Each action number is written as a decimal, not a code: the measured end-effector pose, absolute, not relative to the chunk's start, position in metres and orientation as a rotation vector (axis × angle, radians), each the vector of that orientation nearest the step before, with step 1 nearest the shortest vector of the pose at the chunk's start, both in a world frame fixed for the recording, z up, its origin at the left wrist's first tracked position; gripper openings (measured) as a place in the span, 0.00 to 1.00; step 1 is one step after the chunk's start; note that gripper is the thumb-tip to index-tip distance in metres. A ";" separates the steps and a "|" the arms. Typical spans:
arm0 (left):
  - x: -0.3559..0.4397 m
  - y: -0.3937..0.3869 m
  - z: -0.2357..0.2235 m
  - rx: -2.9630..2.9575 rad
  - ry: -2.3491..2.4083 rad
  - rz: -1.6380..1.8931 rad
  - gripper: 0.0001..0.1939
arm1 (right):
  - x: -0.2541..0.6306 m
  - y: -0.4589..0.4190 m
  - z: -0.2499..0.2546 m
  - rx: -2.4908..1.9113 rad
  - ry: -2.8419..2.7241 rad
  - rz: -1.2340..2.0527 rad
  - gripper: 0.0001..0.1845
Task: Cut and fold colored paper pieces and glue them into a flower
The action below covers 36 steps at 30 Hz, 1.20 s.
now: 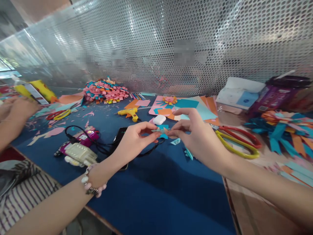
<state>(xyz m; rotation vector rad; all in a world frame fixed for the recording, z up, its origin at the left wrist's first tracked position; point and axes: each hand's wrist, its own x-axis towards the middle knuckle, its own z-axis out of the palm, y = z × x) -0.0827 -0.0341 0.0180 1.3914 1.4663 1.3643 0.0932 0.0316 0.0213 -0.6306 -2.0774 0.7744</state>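
Above the blue tabletop, my left hand [137, 140] pinches one side of a small piece of light teal paper [160, 130]. My right hand [195, 137] pinches its other side, the fingertips of both hands almost meeting. Behind the piece lie a white earbud case [159, 119] and bits of bright blue paper [164, 136]. Folded light blue paper pieces [188, 153] rest on the table under my right hand. A phone [121, 133] with a black cable lies partly hidden behind my left hand.
A yellow glue gun [129, 113] and coloured paper sheets [188, 106] lie farther back. Red and yellow scissors [237, 142] are at the right, near a purple cup [281, 94]. A pile of fringed paper flowers [105, 91] stands by the perforated metal panel. Another person's hands [19, 111] work at left.
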 end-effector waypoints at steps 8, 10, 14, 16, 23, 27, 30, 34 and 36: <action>-0.085 -0.035 0.016 1.451 1.478 1.301 0.12 | 0.094 0.029 0.022 -0.695 -2.095 0.795 0.20; -0.085 -0.035 0.016 1.465 1.477 1.288 0.12 | 0.094 0.027 0.021 -0.712 -2.062 0.842 0.22; -0.087 -0.034 0.014 1.510 1.472 1.289 0.13 | 0.090 0.026 0.016 -0.710 -1.948 0.970 0.29; -0.087 -0.034 0.012 1.506 1.458 1.303 0.13 | 0.088 0.027 0.013 -0.714 -1.886 1.017 0.34; -0.087 -0.034 0.013 1.442 1.465 1.390 0.16 | 0.087 0.027 0.010 -0.763 -1.898 1.002 0.31; -0.088 -0.033 0.013 1.420 1.474 1.426 0.16 | 0.087 0.024 0.008 -0.803 -1.992 0.968 0.21; -0.088 -0.033 0.013 1.410 1.475 1.427 0.16 | 0.087 0.024 0.007 -0.845 -2.030 1.024 0.17; -0.088 -0.033 0.013 1.391 1.484 1.415 0.16 | 0.086 0.027 0.005 -0.830 -2.018 1.112 0.17; -0.087 -0.033 0.014 1.384 1.487 1.404 0.16 | 0.086 0.029 0.003 -0.816 -2.009 1.154 0.18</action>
